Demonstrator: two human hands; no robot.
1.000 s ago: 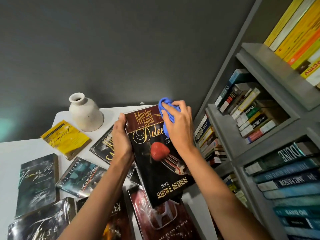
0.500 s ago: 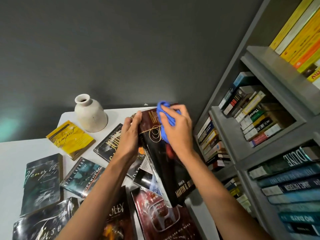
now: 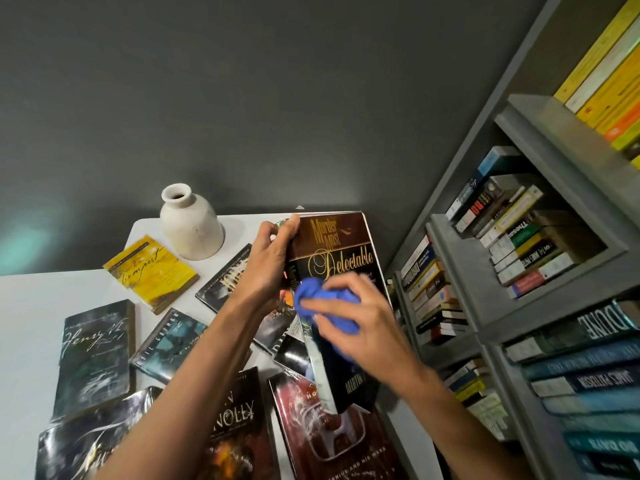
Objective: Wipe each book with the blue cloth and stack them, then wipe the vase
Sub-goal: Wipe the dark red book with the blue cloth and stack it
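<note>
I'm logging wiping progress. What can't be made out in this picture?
Head view.
Lower cover of the held book: hidden by the blue cloth and right hand.
Books beneath it: covered by the left hand and that book.
Bottom-left book: cut off by the frame edge.

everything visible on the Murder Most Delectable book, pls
The Murder Most Delectable book is closed, with a glossy dark jacket: maroon band on top, gold title lettering, "Martin" in gold near the bottom. It is raised off the white table and tilted, cover toward the camera, lower end above a red book. The left hand grips its upper left edge by the spine; the right hand presses the bunched blue cloth against mid-cover.
</note>
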